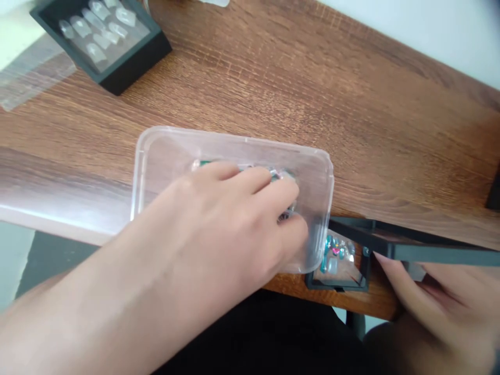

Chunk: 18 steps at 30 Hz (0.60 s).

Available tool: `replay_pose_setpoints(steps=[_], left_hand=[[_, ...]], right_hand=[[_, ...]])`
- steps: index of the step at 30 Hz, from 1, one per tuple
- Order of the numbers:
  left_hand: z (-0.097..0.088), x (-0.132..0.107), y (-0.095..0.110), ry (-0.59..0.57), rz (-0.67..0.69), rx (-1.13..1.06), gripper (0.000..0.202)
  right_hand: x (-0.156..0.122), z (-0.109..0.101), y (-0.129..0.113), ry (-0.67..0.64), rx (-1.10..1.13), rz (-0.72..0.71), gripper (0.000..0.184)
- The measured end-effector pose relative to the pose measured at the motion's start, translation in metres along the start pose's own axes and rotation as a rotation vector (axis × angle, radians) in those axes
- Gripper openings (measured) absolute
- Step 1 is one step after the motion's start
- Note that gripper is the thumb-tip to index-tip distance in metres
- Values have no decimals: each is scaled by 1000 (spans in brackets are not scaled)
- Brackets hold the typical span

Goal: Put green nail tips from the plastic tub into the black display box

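Note:
My left hand [238, 224] reaches down into a clear plastic container [250, 143], its fingers bent and pressed together. Their tips are hidden, and I cannot make out what they hold, if anything. Small shiny pieces with green and silver glints [275, 173] show around the fingers on the container's floor. At the lower right my right hand [449, 307], partly blurred, grips a raised black-edged frame [429, 253] by its lower side. Below that frame lies a black display box [365, 278] holding teal, pink and clear gem-like pieces [336, 251], partly covered by the container.
Another black display box [135, 67] with several pale false nails [94, 23] stands at the upper left of the wooden table [273, 78]. Beside it lies a clear plastic sheet [35, 73]. A dark object [494, 190] sits at the right edge. The table's front edge runs below the container.

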State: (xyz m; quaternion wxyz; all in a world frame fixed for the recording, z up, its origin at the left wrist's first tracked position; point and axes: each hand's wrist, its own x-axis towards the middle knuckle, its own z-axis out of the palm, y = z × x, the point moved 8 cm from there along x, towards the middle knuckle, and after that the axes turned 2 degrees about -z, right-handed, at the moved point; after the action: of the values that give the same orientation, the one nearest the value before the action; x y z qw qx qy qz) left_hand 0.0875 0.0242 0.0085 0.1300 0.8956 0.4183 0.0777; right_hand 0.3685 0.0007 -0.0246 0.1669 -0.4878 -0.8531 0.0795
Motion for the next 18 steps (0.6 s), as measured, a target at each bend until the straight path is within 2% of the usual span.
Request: replay_pose_setpoints(steps=[4,6,10,15,18], left_hand=[[18,5,0,-109,-28,-205,39],[22,6,-1,-116,-30,-254,36],[20,7,-1,-75,-13,-285,32],[15,7,-4,-60,-41,-274,21],[12,6,-4,-66,-42,-226,26]], right_hand=[[2,-2,-2,5,7,-71,19],[4,-4,-3,17,6,-86,18],[12,-3,-14,-21,19,-155,17],[22,-6,-21,-3,40,-189,21],[22,-5,-20,-20,38,-182,19]])
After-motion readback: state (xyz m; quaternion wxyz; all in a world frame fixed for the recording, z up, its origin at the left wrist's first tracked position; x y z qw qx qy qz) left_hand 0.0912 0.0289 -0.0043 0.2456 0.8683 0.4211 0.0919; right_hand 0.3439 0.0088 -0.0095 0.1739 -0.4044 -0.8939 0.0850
